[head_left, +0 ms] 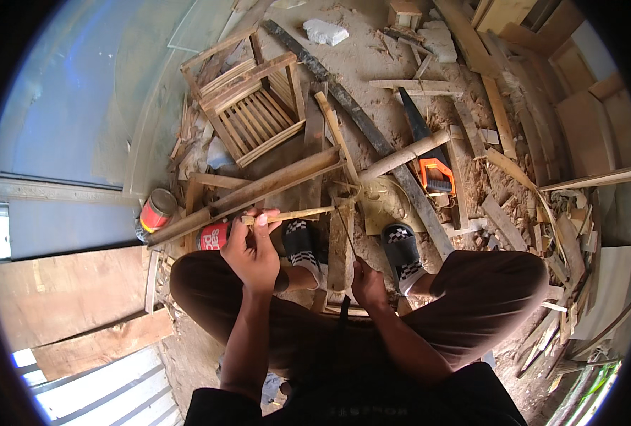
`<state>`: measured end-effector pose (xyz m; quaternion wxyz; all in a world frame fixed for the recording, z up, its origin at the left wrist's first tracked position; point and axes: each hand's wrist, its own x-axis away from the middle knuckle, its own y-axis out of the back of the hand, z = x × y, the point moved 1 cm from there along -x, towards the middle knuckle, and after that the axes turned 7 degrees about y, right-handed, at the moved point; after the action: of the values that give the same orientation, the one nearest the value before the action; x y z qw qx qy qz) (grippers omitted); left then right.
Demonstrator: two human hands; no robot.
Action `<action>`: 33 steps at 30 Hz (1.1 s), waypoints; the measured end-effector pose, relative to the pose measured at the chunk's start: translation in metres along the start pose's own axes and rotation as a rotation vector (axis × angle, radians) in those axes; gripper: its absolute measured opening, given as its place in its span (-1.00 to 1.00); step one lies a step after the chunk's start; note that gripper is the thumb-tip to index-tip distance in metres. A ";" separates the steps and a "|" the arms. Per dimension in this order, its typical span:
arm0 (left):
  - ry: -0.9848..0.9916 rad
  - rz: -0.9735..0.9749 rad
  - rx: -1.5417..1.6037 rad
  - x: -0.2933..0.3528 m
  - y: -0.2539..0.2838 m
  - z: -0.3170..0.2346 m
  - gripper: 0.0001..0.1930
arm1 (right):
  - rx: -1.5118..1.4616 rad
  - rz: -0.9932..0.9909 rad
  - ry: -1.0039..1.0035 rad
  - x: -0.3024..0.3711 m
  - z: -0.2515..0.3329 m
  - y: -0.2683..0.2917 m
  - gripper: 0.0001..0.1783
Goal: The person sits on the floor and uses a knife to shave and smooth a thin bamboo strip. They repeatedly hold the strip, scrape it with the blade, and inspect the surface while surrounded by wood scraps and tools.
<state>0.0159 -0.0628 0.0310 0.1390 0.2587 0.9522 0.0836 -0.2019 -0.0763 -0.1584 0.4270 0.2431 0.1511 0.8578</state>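
Observation:
My left hand (253, 252) is closed around the near end of a thin wooden stick (298, 214), holding it roughly level. My right hand (369, 285) grips a long thin dark tool (347, 233), seen nearly edge-on, so its kind is unclear. The upper part of that tool is close to the stick's far end; whether they touch I cannot tell. Below both, a wooden block (339, 268) lies between my feet. A red can (211, 237) is partly hidden behind my left hand.
A slatted wooden frame (259, 117) sits at the far left, near a long channelled plank (273, 186). To the right lies a handsaw with an orange handle (437, 176). Another can (158, 208) stands left. A dark bar (361, 121) crosses the floor among scattered offcuts and shavings.

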 end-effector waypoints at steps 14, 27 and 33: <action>0.004 0.047 -0.014 0.004 0.001 0.005 -0.86 | -0.015 -0.018 0.132 0.015 0.008 0.003 -0.57; 0.073 -0.046 0.010 -0.002 0.008 0.007 -0.83 | 0.247 0.101 0.014 -0.046 0.023 0.024 -0.65; 0.011 0.018 -0.006 0.000 0.002 0.004 -0.84 | 0.261 0.037 0.161 -0.037 -0.008 0.035 -0.67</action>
<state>0.0180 -0.0607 0.0275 0.1339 0.2662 0.9504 0.0892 -0.2103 -0.1268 -0.1589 0.3625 0.2295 0.2905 0.8553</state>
